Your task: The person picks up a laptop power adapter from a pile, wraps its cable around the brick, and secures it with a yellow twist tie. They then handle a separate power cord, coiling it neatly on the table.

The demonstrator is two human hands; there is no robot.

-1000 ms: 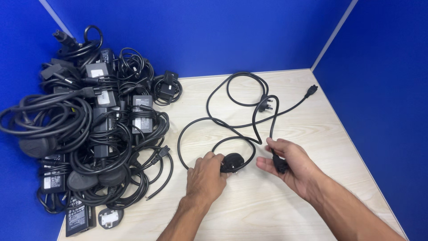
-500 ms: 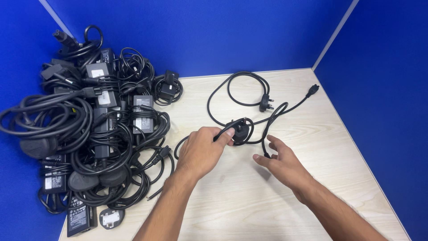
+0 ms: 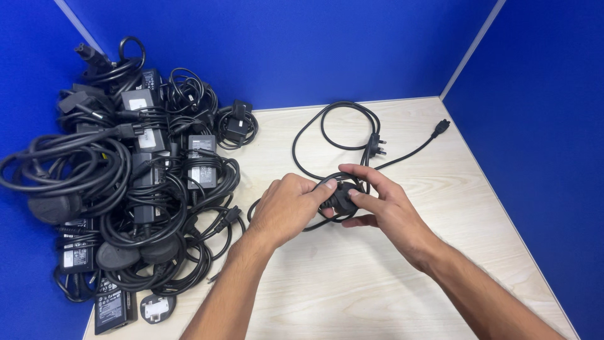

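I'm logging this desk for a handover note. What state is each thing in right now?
Left hand: closed on the black adapter, beside the right hand.
Right hand: fingers pinching the adapter.
Black adapter: held between both hands, just above the table.
Its power cable: loosely looped, unplugged, plug lying on the wooden table.
Pile of adapters and cables: tangled, untouched.

A pale wooden surface [image 3: 377, 289] carries a heap of chargers [image 3: 126, 189]; right of the heap lies a loose black cable [image 3: 333, 126].
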